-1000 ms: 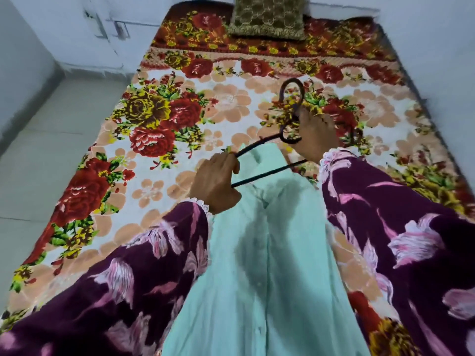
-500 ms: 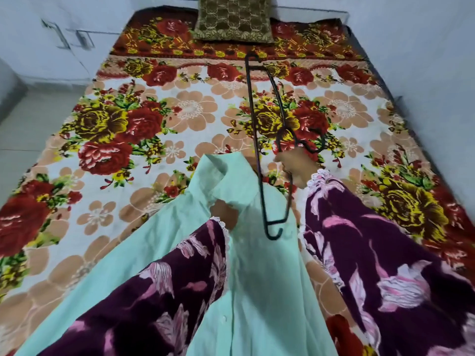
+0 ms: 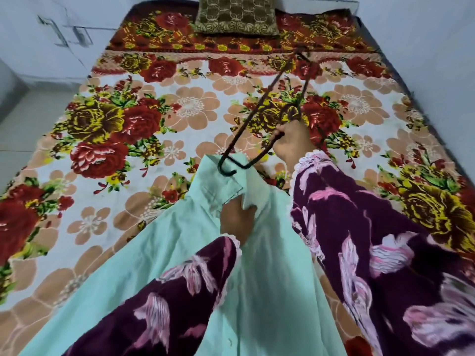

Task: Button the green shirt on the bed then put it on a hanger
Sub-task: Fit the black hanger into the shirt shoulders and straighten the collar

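Note:
The pale green shirt is lifted off the bed, collar away from me, its front buttoned. My left hand grips the shirt just under the collar, fingers tucked into the neck opening. My right hand is closed on the dark wire hanger near its hook. The hanger stands tilted, one end pointing to the far side of the bed. Its lower curled end touches the collar's back edge.
A floral bedsheet in red, yellow and peach covers the bed. An olive patterned pillow lies at the head. Pale walls run behind and along the right side. Tiled floor lies to the left.
My left hand let go of the hanger and took the shirt at the collar. My right hand swung the hanger upright, then tipped its lower end onto the collar.

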